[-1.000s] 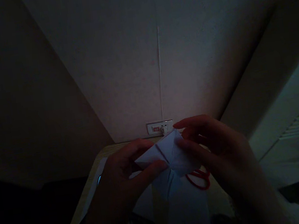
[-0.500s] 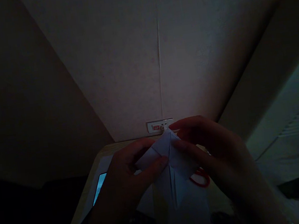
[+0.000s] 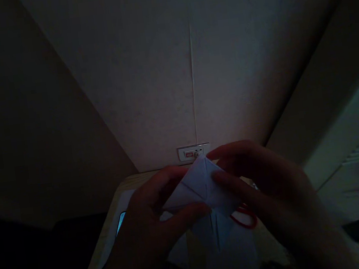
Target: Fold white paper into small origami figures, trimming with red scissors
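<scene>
**Dim room, pale wood-look table (image 3: 125, 185): folded white paper (image 3: 201, 189) pinched between two hands**

The room is dark, and the table runs up to a wall (image 3: 147, 90) ahead. Closest in, the left hand (image 3: 150, 213) comes up from the lower left, its thumb nearly level across the front of the paper, just below the middle, and its fingers bent behind the left corner. Thumb and fingers are close together, with the paper caught between them.

The right hand (image 3: 271, 179) comes from the lower right. Its thumb presses the upper right face, while the index fingertip meets the peak at the top; the gap between the two is small, and the paper's upper right edge sits in it. The other fingers curl behind, mostly in shadow.

The paper thus stands between the hands, peak upward, with a crease running down from the peak and narrower flaps hanging below the left thumb.

Beneath, a pale sheet (image 3: 231, 262) lies on the table. A red loop (image 3: 255, 219), like a scissors handle, shows beside the paper's lower right side. A lit phone (image 3: 120, 221) is partly hidden by the left hand.

Farther off, a socket plate (image 3: 182, 154) with a plug (image 3: 197, 154) in it is set low on the wall, behind the peak.
</scene>
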A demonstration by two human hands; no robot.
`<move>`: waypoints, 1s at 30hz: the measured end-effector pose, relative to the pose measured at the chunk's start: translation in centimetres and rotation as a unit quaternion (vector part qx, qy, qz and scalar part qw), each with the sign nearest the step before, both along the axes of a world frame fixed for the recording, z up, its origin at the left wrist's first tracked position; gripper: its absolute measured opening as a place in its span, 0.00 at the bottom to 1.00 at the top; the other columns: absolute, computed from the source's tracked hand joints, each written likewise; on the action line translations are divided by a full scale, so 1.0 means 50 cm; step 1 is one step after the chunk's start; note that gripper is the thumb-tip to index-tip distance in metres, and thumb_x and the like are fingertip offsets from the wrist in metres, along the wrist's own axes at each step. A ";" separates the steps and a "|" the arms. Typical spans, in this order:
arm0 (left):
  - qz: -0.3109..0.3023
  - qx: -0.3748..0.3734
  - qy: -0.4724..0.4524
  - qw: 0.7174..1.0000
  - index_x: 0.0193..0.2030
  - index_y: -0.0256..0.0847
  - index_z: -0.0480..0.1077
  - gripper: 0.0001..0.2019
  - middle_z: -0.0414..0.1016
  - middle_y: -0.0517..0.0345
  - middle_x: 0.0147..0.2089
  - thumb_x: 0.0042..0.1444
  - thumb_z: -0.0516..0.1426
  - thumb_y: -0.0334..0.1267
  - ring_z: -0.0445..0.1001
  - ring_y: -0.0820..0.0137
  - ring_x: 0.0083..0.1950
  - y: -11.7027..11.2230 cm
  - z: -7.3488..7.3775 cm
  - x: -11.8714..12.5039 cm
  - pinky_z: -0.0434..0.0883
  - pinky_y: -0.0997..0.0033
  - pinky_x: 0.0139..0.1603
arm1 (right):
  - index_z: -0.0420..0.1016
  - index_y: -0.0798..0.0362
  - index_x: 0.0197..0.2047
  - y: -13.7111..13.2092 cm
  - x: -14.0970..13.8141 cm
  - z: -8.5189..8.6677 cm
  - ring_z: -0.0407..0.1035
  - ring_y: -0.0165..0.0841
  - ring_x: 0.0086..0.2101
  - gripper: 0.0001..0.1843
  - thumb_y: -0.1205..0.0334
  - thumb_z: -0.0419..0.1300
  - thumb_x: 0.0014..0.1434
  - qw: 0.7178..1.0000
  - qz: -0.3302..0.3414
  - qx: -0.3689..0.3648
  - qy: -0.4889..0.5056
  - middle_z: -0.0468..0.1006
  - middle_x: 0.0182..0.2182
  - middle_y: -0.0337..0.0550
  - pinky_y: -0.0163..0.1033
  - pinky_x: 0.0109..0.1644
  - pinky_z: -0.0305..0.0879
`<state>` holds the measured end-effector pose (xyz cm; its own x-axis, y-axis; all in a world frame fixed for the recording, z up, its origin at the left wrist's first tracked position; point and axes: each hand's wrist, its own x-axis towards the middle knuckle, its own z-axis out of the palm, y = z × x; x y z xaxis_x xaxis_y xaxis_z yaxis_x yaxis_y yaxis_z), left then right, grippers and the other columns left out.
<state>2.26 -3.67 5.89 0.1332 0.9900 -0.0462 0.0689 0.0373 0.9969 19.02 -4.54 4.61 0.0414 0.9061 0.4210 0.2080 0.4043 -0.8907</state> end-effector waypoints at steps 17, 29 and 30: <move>0.070 0.031 0.082 0.994 0.39 0.45 0.75 0.13 0.79 0.62 0.33 0.45 0.65 0.40 0.76 0.67 0.34 0.002 -0.011 0.007 0.71 0.74 0.31 | 0.75 0.47 0.42 0.009 0.004 -0.006 0.76 0.32 0.32 0.10 0.66 0.63 0.56 0.999 0.018 -0.004 -0.041 0.82 0.34 0.37 0.36 0.34 0.72; 0.071 0.033 0.070 0.994 0.39 0.44 0.74 0.13 0.78 0.62 0.34 0.45 0.65 0.41 0.76 0.66 0.35 0.001 -0.010 0.008 0.71 0.73 0.34 | 0.77 0.44 0.41 0.009 0.006 -0.010 0.73 0.29 0.32 0.11 0.70 0.62 0.58 0.999 -0.007 0.031 -0.039 0.80 0.38 0.35 0.32 0.32 0.70; 0.076 0.032 0.071 0.994 0.40 0.44 0.74 0.14 0.78 0.62 0.34 0.45 0.65 0.41 0.76 0.66 0.35 0.001 -0.011 0.008 0.71 0.72 0.34 | 0.77 0.44 0.41 0.008 0.005 -0.009 0.73 0.29 0.32 0.11 0.70 0.62 0.58 0.999 -0.007 0.033 -0.039 0.80 0.37 0.35 0.32 0.32 0.70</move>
